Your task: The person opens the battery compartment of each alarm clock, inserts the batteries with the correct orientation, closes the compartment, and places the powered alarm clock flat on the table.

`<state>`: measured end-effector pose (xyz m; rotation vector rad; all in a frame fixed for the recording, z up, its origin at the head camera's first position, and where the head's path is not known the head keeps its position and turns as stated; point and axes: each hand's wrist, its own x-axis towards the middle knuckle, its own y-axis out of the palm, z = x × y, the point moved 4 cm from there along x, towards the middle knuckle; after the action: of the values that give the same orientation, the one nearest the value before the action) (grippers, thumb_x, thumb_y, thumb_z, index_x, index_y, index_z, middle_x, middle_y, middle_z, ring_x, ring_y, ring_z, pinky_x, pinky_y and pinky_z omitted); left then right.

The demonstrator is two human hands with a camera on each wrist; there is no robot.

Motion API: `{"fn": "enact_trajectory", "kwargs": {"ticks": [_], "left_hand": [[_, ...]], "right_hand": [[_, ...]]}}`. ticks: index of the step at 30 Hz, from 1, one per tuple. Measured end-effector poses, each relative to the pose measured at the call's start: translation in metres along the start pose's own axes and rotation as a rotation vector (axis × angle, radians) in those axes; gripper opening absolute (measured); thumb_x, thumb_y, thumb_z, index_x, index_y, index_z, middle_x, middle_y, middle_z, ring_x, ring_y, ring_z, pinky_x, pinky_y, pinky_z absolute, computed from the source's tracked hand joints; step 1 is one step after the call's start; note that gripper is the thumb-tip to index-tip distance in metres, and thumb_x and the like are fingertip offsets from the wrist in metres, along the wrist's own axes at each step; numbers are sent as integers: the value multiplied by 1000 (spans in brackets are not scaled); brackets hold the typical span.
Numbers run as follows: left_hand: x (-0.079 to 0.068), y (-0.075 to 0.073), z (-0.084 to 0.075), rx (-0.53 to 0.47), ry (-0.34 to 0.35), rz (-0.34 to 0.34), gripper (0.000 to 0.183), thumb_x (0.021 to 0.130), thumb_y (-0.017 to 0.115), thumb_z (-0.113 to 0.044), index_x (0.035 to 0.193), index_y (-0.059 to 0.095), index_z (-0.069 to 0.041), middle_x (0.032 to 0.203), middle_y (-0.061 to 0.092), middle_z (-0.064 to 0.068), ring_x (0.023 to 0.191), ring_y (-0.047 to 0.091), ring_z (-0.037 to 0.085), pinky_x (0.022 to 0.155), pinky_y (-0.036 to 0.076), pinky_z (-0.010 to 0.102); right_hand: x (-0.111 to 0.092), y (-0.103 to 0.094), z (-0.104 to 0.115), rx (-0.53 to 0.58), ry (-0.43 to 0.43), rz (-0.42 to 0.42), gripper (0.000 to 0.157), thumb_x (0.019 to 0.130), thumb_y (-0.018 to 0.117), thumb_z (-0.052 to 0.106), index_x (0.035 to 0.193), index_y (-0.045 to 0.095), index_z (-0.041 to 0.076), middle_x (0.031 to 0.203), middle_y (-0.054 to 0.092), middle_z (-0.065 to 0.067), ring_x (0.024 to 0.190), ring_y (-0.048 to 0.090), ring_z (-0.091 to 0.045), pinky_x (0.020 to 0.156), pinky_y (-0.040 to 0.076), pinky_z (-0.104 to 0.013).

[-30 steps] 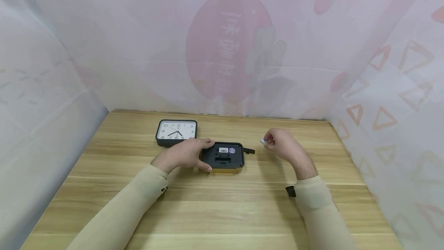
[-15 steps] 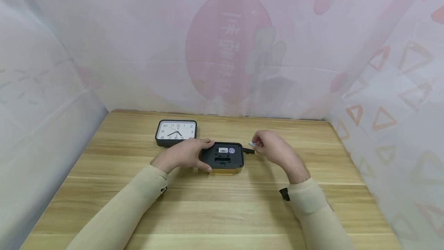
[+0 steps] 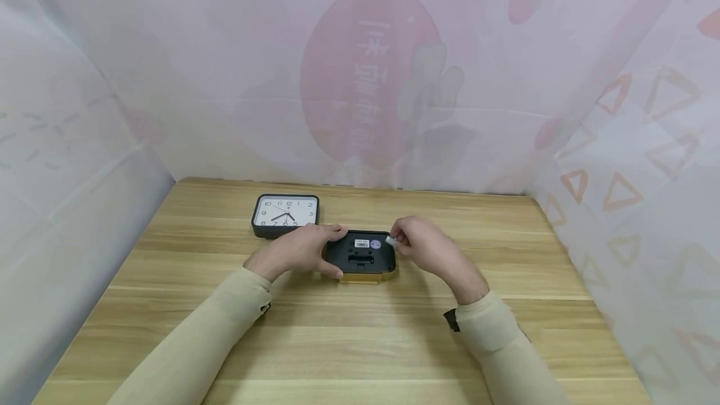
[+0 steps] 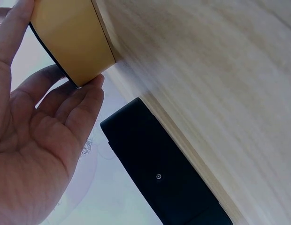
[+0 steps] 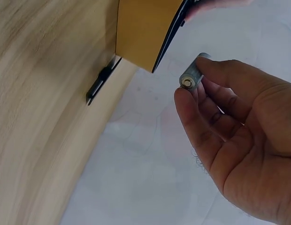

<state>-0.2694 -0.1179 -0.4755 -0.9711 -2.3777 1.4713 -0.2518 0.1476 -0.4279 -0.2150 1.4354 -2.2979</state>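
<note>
A gold-sided clock (image 3: 379, 261) lies face down on the table, its black back and battery slot turned up. My left hand (image 3: 298, 247) grips its left end, thumb at the near edge and fingers at the far edge. Between thumb and fingertips, my right hand (image 3: 430, 245) pinches a small battery (image 5: 191, 77), held over the clock's right end. One end of the battery faces the right wrist camera. A thin black battery cover (image 5: 102, 81) lies on the table beside the clock; in the head view the right hand hides it.
A second clock (image 3: 288, 211) with a white dial and black frame lies face up behind the left hand, its dark side (image 4: 159, 164) close to that hand. Printed fabric walls (image 3: 253, 111) enclose the wooden table (image 3: 349, 342) at the back and sides.
My right hand has moved left with the battery, from right of the battery cover to over the clock's right end. The left hand and both clocks have stayed in place.
</note>
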Motion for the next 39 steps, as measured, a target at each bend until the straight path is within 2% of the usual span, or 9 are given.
{"fn": "enact_trajectory", "kwargs": {"ticks": [5,10,16,24,30,39], "left_hand": [[0,-1,-3,-10,-15,9,106,94,101,-50,178,51,-9,187,47,19,171,52,42,144,43,57],[1,0,-4,12,-8,-3,105,93,101,-50,176,53,-8,185,50,19,169,55,41,141,46,57],[0,-1,-4,6,-11,-3,104,94,101,-49,177,52,-9,185,49,18,169,55,39,142,46,55],[2,0,-4,18,-3,-2,104,95,100,-50,177,52,-10,185,50,18,169,55,38,141,47,55],[2,-1,-5,15,-5,3,104,96,99,-51,178,51,-11,186,48,18,171,53,39,141,46,56],[3,0,-6,4,5,6,104,96,99,-52,178,51,-11,187,47,18,171,53,38,141,47,55]], "right_hand": [[1,5,8,-6,-16,8,5,111,79,6,116,82,5,109,81,-7,94,72,-15,87,68,-35],[2,11,17,-34,-37,6,5,110,81,5,115,82,5,111,82,-8,93,71,-15,86,68,-36],[3,19,25,-74,-42,25,10,110,81,7,120,82,6,117,82,-9,97,73,-16,91,68,-40],[6,29,34,-111,-84,55,9,112,80,7,121,82,7,113,81,-8,93,69,-18,89,66,-41],[9,36,38,-126,-100,70,12,112,81,8,123,82,7,117,82,-9,99,73,-19,94,68,-42],[9,41,43,-160,-146,60,11,110,81,6,121,84,9,119,83,-8,101,75,-20,94,68,-41]]}}
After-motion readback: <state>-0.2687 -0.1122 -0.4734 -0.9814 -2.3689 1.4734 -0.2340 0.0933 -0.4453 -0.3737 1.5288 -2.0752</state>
